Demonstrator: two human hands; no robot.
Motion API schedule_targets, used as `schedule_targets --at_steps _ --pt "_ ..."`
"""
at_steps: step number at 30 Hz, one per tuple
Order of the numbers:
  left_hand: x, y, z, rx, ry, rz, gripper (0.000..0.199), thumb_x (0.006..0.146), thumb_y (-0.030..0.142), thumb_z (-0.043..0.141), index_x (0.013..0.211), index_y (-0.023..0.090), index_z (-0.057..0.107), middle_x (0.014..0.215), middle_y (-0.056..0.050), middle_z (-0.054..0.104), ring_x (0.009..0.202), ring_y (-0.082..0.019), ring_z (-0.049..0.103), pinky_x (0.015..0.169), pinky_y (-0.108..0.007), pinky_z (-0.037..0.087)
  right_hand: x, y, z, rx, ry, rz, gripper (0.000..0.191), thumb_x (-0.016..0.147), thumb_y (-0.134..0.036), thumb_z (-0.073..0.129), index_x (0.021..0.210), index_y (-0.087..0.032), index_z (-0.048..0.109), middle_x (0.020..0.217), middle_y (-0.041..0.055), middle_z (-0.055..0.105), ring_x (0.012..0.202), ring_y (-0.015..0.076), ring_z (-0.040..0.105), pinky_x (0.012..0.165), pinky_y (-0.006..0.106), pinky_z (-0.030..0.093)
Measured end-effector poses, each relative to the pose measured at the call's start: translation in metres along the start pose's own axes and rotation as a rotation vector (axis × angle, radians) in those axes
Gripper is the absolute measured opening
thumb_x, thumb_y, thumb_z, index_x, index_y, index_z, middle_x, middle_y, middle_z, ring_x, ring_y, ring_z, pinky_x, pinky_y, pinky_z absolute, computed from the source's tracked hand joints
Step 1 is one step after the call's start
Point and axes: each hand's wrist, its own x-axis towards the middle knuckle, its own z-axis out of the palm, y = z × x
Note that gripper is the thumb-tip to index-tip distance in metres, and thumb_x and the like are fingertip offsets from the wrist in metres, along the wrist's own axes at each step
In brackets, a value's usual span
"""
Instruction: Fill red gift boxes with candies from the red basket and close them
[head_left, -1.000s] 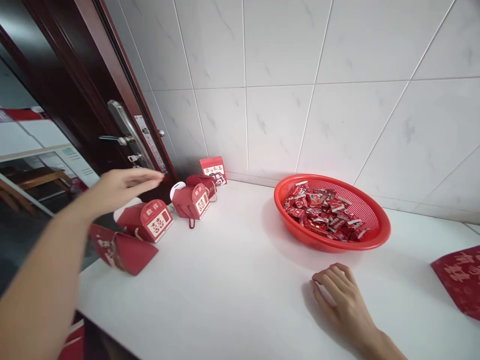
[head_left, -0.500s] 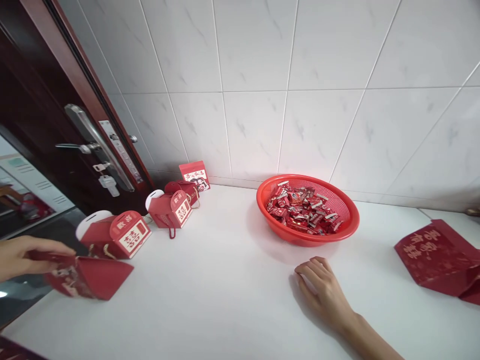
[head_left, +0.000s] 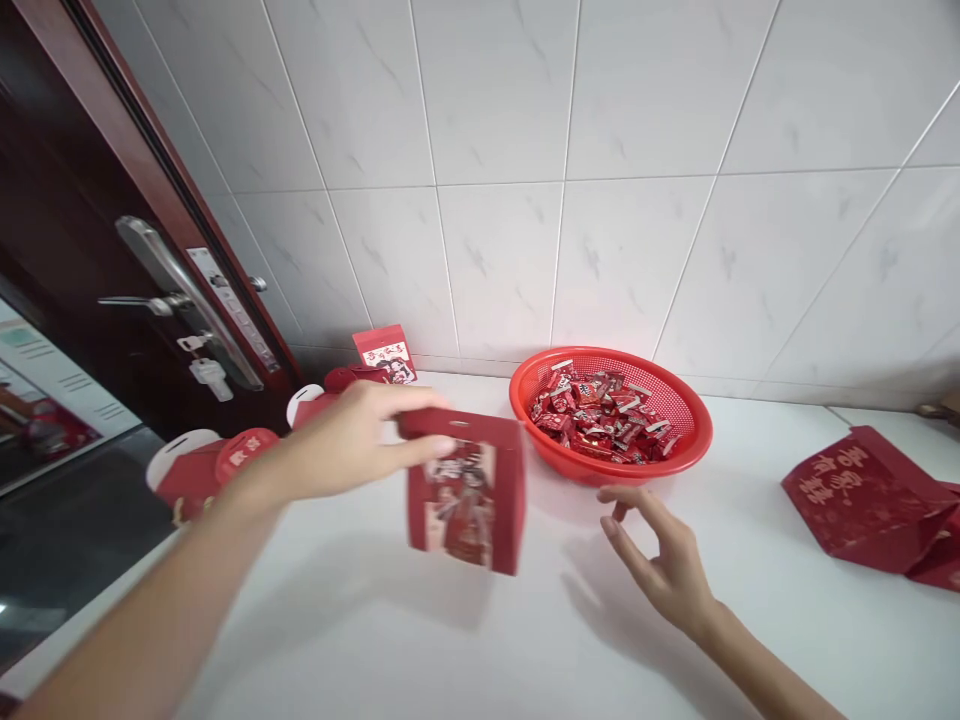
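Observation:
My left hand point(head_left: 367, 435) grips the top left edge of a red paper gift box point(head_left: 465, 490) between thumb and fingers, holding it above the white counter. The box carries a printed picture of figures and is slightly blurred. To its right, my right hand point(head_left: 664, 550) hovers over the counter with thumb and fingers parted and nothing in them. Just beyond that hand stands a red plastic basket point(head_left: 694, 435) with many small wrapped candies point(head_left: 600, 415) inside.
Several red gift boxes point(head_left: 191, 475) line the counter's left side, partly hidden by my left arm. A small red box point(head_left: 386, 352) leans at the tiled wall. Flattened red paper bags point(head_left: 870, 500) lie on the right. A dark door point(head_left: 82, 170) with keys stands left.
My left hand has carried the red gift box from the far left to the middle and turned its printed side toward me. My right hand has lifted off the counter and its fingers have opened.

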Motion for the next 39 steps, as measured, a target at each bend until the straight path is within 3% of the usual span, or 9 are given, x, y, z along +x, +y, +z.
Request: schedule_targets --at_steps 5,9,13,20,24,31,35,37,39 --pt "0.027 0.028 0.079 -0.174 -0.209 0.177 0.028 0.089 0.044 0.065 0.107 0.024 0.071 0.090 0.001 0.076 0.074 -0.016 0.067 0.068 -0.025 0.051 0.039 -0.016 -0.014 0.194 0.056 0.096 0.044 0.093 -0.041 0.068 0.132 -0.027 0.054 0.116 0.0102 0.071 0.092 0.0246 0.070 0.081 0.041 0.060" --pt "0.039 0.025 0.105 -0.244 -0.185 0.225 0.033 0.095 0.052 0.057 0.097 0.021 0.069 0.080 0.001 0.068 0.067 -0.013 0.056 0.062 -0.025 0.041 0.058 -0.015 -0.015 0.147 0.112 0.138 0.040 0.091 -0.035 0.070 0.129 -0.030 0.056 0.113 0.0067 0.071 0.101 0.0248 0.070 0.084 0.041 0.061" --pt "0.047 0.018 0.111 -0.288 -0.135 0.191 0.054 0.098 0.058 0.048 0.062 0.017 0.054 0.060 0.003 0.039 0.057 -0.010 0.033 0.054 -0.027 0.025 0.054 -0.007 -0.008 0.075 0.095 0.123 0.042 0.090 -0.033 0.071 0.128 -0.030 0.055 0.106 0.0050 0.072 0.095 0.0243 0.070 0.080 0.040 0.061" --pt "0.046 0.007 0.118 -0.359 -0.284 0.037 0.061 0.091 0.062 0.056 0.054 0.020 0.031 0.057 0.005 0.020 0.052 -0.009 0.020 0.051 -0.029 0.016 0.038 -0.006 0.007 0.040 0.002 0.111 0.040 0.091 -0.029 0.068 0.127 -0.027 0.052 0.099 0.0041 0.072 0.080 0.0204 0.067 0.071 0.035 0.057" --pt "0.042 0.007 0.118 -0.374 -0.335 -0.008 0.062 0.091 0.062 0.056 0.053 0.020 0.032 0.051 0.005 0.028 0.047 -0.008 0.029 0.049 -0.028 0.020 0.042 -0.021 0.005 0.120 0.035 0.210 0.016 0.095 -0.037 0.063 0.104 -0.024 0.059 0.085 0.0020 0.069 0.072 0.0180 0.062 0.065 0.031 0.053" --pt "0.033 0.017 0.111 -0.342 -0.455 -0.082 0.059 0.091 0.059 0.057 0.051 0.019 0.037 0.050 0.005 0.036 0.045 -0.008 0.037 0.047 -0.026 0.024 0.046 -0.041 0.001 0.309 -0.020 0.488 0.039 0.095 -0.051 0.060 0.071 -0.022 0.051 0.064 -0.0020 0.054 0.061 0.0142 0.049 0.056 0.026 0.042" --pt "0.029 0.020 0.105 -0.297 -0.490 -0.122 0.059 0.089 0.058 0.059 0.051 0.019 0.038 0.049 0.005 0.036 0.046 -0.008 0.035 0.047 -0.026 0.024 0.042 -0.046 -0.003 0.321 -0.093 0.462 0.026 0.090 -0.043 0.065 0.080 -0.023 0.054 0.072 -0.0012 0.058 0.065 0.0151 0.053 0.060 0.028 0.047" --pt "0.028 0.022 0.104 -0.307 -0.421 -0.103 0.048 0.090 0.055 0.060 0.059 0.018 0.054 0.058 0.004 0.050 0.052 -0.009 0.041 0.051 -0.025 0.031 0.039 -0.050 -0.008 0.286 -0.111 0.429 0.021 0.088 -0.040 0.067 0.097 -0.023 0.057 0.084 0.0004 0.061 0.070 0.0163 0.057 0.066 0.030 0.052" --pt "0.026 0.025 0.104 -0.329 -0.280 -0.052 0.027 0.090 0.046 0.064 0.081 0.020 0.067 0.080 0.002 0.065 0.067 -0.012 0.054 0.063 -0.024 0.041 0.037 -0.055 -0.015 0.217 -0.143 0.403 0.036 0.088 -0.037 0.067 0.120 -0.026 0.054 0.097 0.0029 0.064 0.077 0.0179 0.061 0.072 0.034 0.055"
